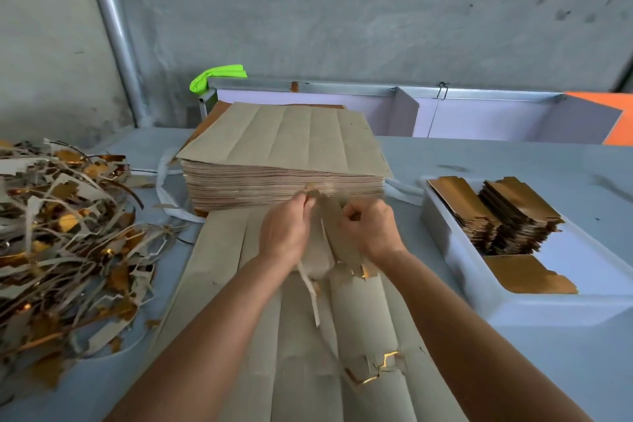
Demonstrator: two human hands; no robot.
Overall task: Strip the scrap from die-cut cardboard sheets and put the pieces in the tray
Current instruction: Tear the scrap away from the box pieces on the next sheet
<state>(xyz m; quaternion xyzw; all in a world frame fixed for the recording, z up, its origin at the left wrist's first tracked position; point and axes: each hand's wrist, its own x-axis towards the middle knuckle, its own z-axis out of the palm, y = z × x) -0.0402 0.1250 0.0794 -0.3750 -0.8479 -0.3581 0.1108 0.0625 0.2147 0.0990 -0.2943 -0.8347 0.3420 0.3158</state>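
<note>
Head view: left hand and right hand both pinch a cardboard piece; white tray of gold pieces sits right; scrap pile left.

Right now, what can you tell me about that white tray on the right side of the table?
The white tray is a shallow, rectangular container that looks like plastic, resting flat on the grey table. Inside, at its far end, two stacks of gold-faced cardboard pieces lean together. One single gold piece lies flat nearer the front. The rest of the floor is bare. Neither hand touches it.
</note>
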